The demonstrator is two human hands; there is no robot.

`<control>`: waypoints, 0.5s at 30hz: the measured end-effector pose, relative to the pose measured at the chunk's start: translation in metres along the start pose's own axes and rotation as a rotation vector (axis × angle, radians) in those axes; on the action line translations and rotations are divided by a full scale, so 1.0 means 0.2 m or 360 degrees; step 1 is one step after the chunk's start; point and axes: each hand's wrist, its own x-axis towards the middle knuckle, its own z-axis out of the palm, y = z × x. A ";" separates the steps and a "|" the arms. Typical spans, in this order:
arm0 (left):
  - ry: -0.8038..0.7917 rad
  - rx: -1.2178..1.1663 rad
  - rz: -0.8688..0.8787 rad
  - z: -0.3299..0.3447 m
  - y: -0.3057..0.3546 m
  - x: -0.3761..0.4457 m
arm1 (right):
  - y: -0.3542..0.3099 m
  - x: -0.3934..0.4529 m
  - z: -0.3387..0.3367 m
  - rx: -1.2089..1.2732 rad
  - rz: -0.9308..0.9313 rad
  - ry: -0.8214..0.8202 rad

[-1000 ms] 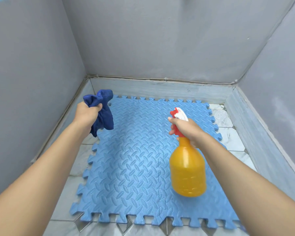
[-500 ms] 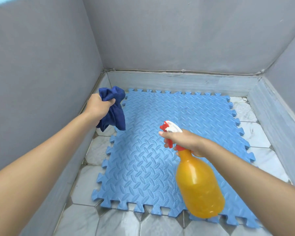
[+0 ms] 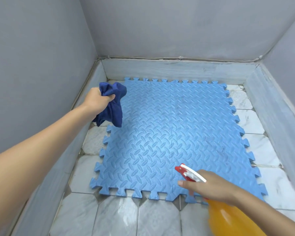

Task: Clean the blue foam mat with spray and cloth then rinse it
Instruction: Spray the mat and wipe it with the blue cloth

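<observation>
A: Where is the blue foam mat (image 3: pixel 169 133)?

B: Flat on the pale tiled floor (image 3: pixel 119 217), in a corner closed in by grey walls (image 3: pixel 32 65) and a low grey skirting (image 3: pixel 169 70). It is made of interlocking pieces with toothed edges, and bare tile shows on its left, right and near sides.

A: And the left hand (image 3: pixel 99 101)?

B: Its fingers are curled tight round a bunched dark blue cloth (image 3: pixel 113 106). The top of the cloth bulges out beyond the knuckles, and the rest hangs down below the fingers, over the mat's far left edge. I cannot tell whether the hanging end touches the mat.

A: The right hand (image 3: pixel 211 188)?

B: It is wrapped round the neck of an orange spray bottle (image 3: pixel 228 218). The red and white spray head (image 3: pixel 187 172) sticks out past the fingers, aimed toward the mat's near part. One fingertip (image 3: pixel 181 183) lies just under the head, by the trigger; whether it is pressing I cannot tell. The bottle's body hangs behind the hand, over the mat's near right corner and the tiles.

A: Anything in the way?

B: The right hand and bottle hide the mat's near right corner; the cloth covers a bit of the far left edge.
</observation>
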 end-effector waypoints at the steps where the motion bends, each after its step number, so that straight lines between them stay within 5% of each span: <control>1: -0.0025 0.0027 -0.0003 0.01 -0.01 0.00 | 0.06 -0.03 -0.03 0.0142 0.0046 0.0047; 15: -0.0100 0.0092 0.0006 0.27 0.07 0.01 | 0.55 -0.45 -0.16 0.0730 0.0477 0.0429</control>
